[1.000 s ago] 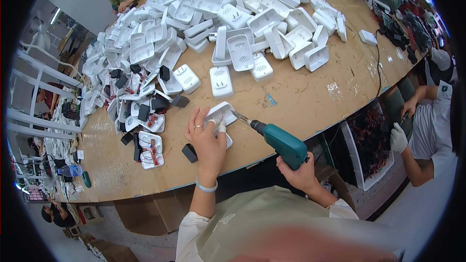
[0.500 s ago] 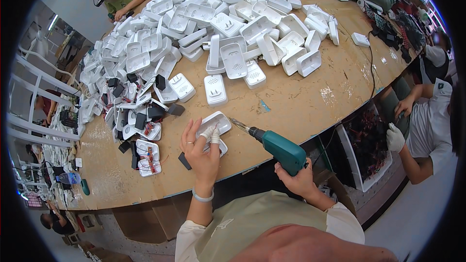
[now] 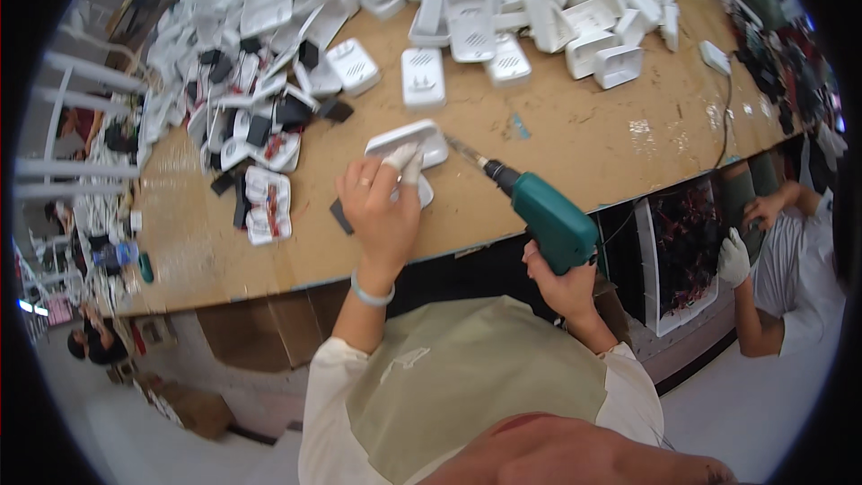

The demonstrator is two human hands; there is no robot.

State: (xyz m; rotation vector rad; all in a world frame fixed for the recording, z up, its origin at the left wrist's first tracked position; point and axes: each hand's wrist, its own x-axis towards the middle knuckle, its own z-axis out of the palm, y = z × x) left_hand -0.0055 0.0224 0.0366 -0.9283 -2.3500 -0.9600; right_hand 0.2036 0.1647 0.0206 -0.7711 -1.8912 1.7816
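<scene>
My left hand (image 3: pixel 382 202) has its fingers bent over a shallow white plastic casing (image 3: pixel 435 145), holding it at the table's near side. White covers wrap two of its fingertips, which press into the casing's hollow. A second white piece (image 3: pixel 425 190) lies partly hidden under that hand, beside a small black block (image 3: pixel 340 216). In my right hand (image 3: pixel 564 286) is a green power drill (image 3: pixel 552 216), gripped by its handle. Its long thin bit points up and left, with the tip close to the casing's right end; whether they touch I cannot tell.
White casings (image 3: pixel 269 0) are heaped along the far side. Black blocks and red-wired parts (image 3: pixel 269 126) lie at the left, near an open casing with wiring (image 3: pixel 268 207). At right, a co-worker (image 3: pixel 790 260) sits by a white crate (image 3: pixel 651 269) below the table edge.
The whole view has tilted, so the table and casings stand higher in the picture. Both hands keep their grips, and the drill's tip stays near the casing's right end.
</scene>
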